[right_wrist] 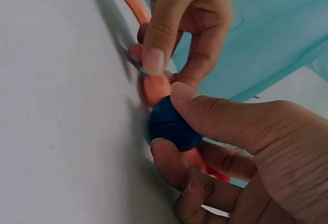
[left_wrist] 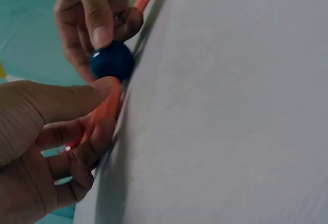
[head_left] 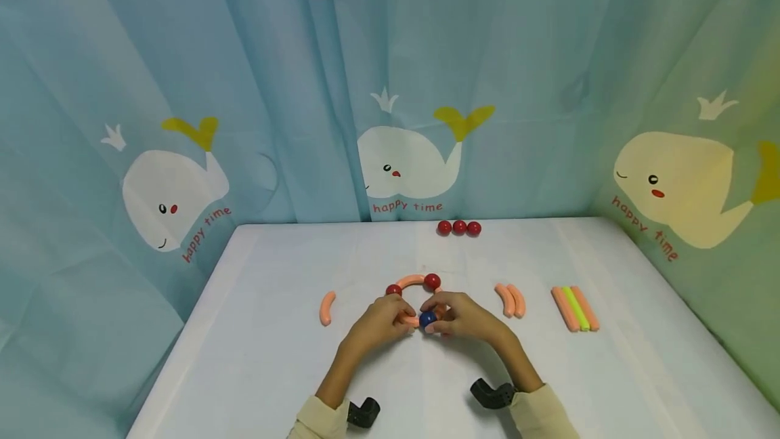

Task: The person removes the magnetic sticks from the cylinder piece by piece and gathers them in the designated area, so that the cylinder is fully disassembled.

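An orange curved rod (left_wrist: 111, 103) is pinched between the thumb and fingers of my left hand (head_left: 379, 322). My right hand (head_left: 464, 318) pinches a dark blue ball (head_left: 428, 319), which meets the end of that rod at the near side of a small ring. At the ring's far side, another orange curved rod (head_left: 411, 280) joins a red ball (head_left: 432, 281) and a second red ball (head_left: 393, 290). My fingers partly hide the ring's left and right sides.
Three red balls (head_left: 460, 227) line the table's back edge. One curved orange rod (head_left: 327, 308) lies left, two curved rods (head_left: 510, 301) right. Further right are straight orange and yellow-green rods (head_left: 575, 309). A whale-print curtain (head_left: 305, 87) surrounds the white table (head_left: 256, 358).
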A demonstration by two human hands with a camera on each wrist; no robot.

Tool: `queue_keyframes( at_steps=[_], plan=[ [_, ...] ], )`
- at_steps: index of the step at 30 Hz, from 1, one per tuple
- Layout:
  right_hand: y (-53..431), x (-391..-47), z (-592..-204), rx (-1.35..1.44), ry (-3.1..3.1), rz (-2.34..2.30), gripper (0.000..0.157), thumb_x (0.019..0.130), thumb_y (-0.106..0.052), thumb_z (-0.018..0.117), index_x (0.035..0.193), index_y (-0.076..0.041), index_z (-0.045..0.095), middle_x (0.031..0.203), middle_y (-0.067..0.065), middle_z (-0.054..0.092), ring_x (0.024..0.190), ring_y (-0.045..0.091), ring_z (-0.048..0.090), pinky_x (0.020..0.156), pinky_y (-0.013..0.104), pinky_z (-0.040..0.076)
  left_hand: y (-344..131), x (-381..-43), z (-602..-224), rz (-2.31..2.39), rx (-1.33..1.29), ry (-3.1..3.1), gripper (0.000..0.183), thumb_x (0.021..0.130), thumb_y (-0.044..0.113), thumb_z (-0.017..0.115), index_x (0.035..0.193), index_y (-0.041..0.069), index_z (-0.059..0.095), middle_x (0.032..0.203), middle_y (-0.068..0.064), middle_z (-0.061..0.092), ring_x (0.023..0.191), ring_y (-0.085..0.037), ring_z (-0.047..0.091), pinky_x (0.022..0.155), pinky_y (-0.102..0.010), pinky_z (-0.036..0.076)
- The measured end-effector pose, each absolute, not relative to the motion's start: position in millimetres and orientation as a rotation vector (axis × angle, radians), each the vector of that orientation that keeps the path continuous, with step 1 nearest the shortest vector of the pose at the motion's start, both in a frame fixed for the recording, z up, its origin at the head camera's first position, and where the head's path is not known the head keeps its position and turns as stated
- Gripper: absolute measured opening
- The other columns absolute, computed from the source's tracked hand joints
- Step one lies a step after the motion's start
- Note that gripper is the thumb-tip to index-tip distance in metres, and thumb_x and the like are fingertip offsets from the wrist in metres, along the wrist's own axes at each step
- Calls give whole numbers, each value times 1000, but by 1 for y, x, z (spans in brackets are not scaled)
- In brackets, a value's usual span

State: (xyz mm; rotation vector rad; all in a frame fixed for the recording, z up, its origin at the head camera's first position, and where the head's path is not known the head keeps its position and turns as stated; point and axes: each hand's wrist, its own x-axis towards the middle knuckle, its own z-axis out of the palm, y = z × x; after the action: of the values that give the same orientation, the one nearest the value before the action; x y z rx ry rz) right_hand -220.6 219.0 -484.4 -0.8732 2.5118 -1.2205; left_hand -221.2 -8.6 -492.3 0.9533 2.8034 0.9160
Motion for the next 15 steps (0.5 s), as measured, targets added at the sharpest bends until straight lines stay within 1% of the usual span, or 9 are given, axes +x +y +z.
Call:
queue_keyframes(
  at_steps=[4,7,10,15],
  plan=[
    [217,-223,-489,-847,2541,-1202,29,85,-22,77,109,-9,67,82,1,57,65,4,46,58,18,40,-4,-221,-496,974,894,2820,16,84,18,77,97,9,75,95,0,66,83,-7,58,73,-20,49],
    [216,-223,-490,-831,2545,-1216,29,85,-24,77,108,-10,67,78,-1,55,62,4,47,56,19,41,-4,-221,-498,1012,864,2839,15,84,18,77,96,10,75,93,2,65,78,-5,53,69,-19,46],
    [216,-224,-491,-826,2548,-1239,28,85,-25,77,106,-10,67,77,0,55,61,3,48,56,20,42,-4,-221,-500,1049,849,2841,14,84,18,77,96,10,75,91,2,63,74,-4,50,65,-18,44],
    [217,-223,-498,-831,2573,-1229,27,84,-27,77,104,-12,67,79,-2,59,62,2,52,57,20,46,-4,-219,-504,1055,842,2826,11,85,18,76,94,11,75,89,4,63,75,-3,50,66,-18,45]
  ],
)
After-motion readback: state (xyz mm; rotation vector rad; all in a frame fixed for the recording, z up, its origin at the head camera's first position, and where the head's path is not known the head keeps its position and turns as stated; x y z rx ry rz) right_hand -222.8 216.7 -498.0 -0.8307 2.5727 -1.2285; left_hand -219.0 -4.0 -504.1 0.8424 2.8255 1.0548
